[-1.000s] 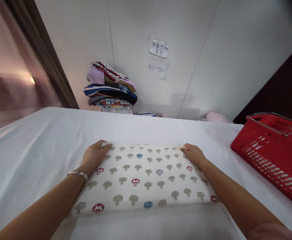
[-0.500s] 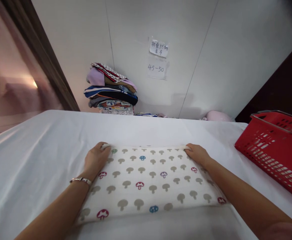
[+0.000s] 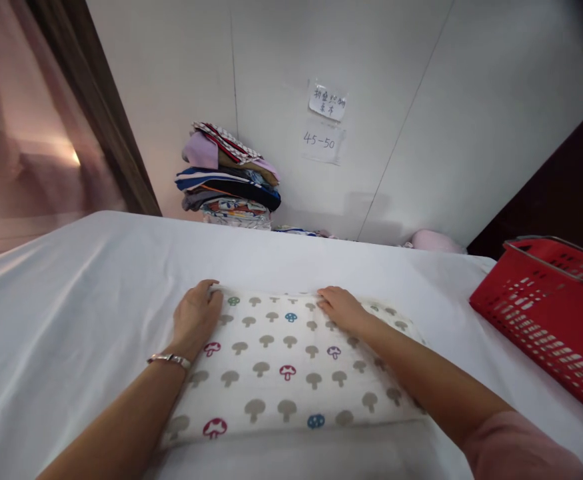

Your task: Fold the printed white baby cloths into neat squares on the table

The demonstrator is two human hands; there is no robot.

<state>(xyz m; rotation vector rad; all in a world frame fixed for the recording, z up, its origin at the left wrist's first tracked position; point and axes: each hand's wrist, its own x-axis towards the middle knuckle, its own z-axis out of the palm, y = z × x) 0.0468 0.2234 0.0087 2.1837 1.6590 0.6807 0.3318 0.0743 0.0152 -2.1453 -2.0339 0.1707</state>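
A white cloth [image 3: 271, 360] printed with grey, red, blue, green and purple mushrooms lies spread in front of me. My left hand [image 3: 198, 310], with a bracelet at its wrist, grips the cloth's far left corner, fingers closed around the edge. Near the middle of the far edge, my right hand [image 3: 341, 308] has its thumb and fingers closed on the fabric. Part of the cloth's right side is hidden beneath my right forearm; the rest of that side slopes away beyond it.
White fabric covers the table [image 3: 96, 280]. At the right stands a red basket [image 3: 546, 320] with a metal handle. A stack of folded textiles [image 3: 228, 180] rises beyond the far edge by the wall, where paper notes [image 3: 326, 120] hang. Pink curtain [image 3: 16, 133] hangs at left.
My right hand has moved left along the far edge, from the right corner to near the middle. The cloth's right end now droops loose. My left hand stays at its corner.
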